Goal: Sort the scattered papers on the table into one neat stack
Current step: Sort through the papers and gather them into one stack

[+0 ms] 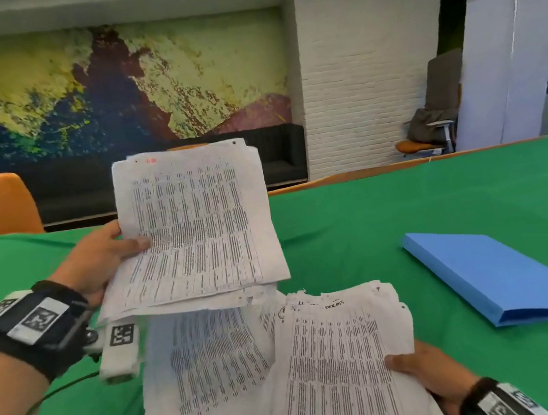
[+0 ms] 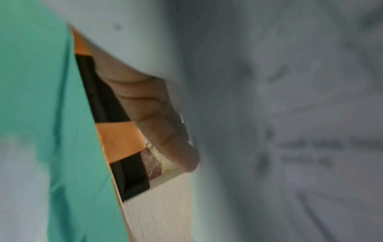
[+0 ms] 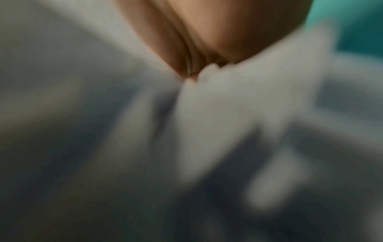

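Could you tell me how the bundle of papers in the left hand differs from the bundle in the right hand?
The left-hand bundle is raised above the green table, gripped at its left edge by the left hand; the right-hand bundle sits lower and nearer, held at its right edge by the right hand. The left-hand bundle bears a red mark on top, the right-hand bundle black handwriting. Both are white sheets of printed columns.
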`<state>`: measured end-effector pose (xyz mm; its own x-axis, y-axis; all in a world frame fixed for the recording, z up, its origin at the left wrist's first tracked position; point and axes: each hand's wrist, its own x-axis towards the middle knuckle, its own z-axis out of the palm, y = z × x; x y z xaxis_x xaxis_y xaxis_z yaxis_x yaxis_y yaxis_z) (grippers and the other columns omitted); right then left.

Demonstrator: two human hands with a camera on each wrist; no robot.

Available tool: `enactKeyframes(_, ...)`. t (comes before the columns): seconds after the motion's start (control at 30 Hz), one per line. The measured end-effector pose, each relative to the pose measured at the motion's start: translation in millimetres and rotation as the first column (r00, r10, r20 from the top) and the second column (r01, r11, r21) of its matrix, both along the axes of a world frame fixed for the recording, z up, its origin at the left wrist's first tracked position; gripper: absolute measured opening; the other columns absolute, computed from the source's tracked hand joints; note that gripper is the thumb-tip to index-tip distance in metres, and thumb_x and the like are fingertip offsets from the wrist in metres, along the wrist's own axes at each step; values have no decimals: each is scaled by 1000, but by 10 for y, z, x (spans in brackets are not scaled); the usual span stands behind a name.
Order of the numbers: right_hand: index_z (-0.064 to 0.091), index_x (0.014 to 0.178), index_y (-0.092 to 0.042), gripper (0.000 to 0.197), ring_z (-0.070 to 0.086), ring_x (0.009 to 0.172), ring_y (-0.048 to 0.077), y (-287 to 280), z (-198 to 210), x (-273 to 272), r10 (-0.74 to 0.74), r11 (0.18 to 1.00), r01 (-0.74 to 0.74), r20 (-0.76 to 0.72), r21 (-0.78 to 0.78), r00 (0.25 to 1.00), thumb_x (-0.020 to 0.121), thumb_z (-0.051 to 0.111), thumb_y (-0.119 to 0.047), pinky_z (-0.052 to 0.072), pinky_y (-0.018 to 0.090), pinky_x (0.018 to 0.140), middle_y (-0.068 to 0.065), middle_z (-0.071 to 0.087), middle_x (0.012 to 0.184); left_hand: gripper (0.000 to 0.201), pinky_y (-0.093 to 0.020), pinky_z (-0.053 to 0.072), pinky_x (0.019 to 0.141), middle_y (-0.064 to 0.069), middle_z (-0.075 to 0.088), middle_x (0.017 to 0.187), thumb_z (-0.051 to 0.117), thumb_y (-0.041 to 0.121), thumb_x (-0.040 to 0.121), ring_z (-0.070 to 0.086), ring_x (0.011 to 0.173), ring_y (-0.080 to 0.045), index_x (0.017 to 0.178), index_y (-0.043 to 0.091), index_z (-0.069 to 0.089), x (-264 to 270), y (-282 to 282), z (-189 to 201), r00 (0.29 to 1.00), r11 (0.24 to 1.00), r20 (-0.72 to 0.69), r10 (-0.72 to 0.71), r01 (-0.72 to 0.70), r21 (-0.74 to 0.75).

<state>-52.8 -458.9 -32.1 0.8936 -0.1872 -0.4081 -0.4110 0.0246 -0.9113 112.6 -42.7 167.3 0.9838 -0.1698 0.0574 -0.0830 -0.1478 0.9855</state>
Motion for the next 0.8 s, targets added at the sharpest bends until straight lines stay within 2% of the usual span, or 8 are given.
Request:
enactKeyframes(0.07,64,118,2,21,79,75,31,47,28,-22,-27,1000,27,-21,-12,999,99,57,-4,62,35,59,16,81,89,28,-61,54,91,-16,77,106,61,4,94,73,93,-43,116,19,64,-156,-227,-229,994,998,-94,-47,51,45)
enactKeyframes(0.2,69,122,-5,50,74,102,39,79,52,-28,-127,991,128,-29,28,991,97,56,-47,53,55,101,20,77,111,33,-45,61,68,-17,77,96,65,0,93,74,76,-35,122,13,56,-354,-879,-906,958,990,-276,-80,109,91)
enactKeyframes(0.3,67,126,-19,64,71,114,34,71,39,-36,-190,956,189,-17,223,982,92,45,-69,48,51,108,14,74,122,53,-45,61,79,-11,71,114,74,11,89,73,89,-31,135,15,48,-314,-1259,-1460,953,952,-296,-69,151,266)
enactKeyframes(0.43,66,126,-15,56,73,111,32,68,123,-77,-147,948,141,-2,286,989,96,49,-59,49,48,104,13,75,122,94,-31,49,101,-4,37,160,76,32,87,50,136,-25,160,25,18,-382,-1490,-1762,969,799,-201,-143,233,555)
enactKeyframes(0.5,66,126,-9,55,72,109,38,34,106,-43,-110,956,114,-29,272,994,95,55,-52,48,54,106,20,74,119,101,-37,33,118,1,19,168,74,38,87,30,150,-22,162,27,6,-490,-1542,-1775,959,721,-150,-238,279,634)
enactKeyframes(0.63,64,126,-1,53,71,108,46,-22,42,49,-85,970,106,-101,218,991,94,62,-43,46,59,107,28,72,118,102,-36,20,123,2,10,169,69,41,91,20,153,-19,161,29,-4,-687,-1591,-1789,889,540,-149,-433,388,747)
enactKeyframes(0.73,62,124,4,37,69,108,47,-91,37,45,-53,970,85,-144,227,988,99,60,-24,47,60,105,31,72,116,103,-37,16,125,3,7,170,69,42,90,15,154,-17,160,34,-7,-720,-1562,-1809,860,504,-133,-493,406,762)
enactKeyframes(0.8,59,125,8,32,67,109,49,-132,3,35,-27,978,58,-155,199,988,98,56,-8,46,62,106,34,71,115,105,-44,14,127,6,2,170,67,56,87,10,155,-17,160,35,-6,-662,-1468,-1801,876,507,-134,-464,387,770)
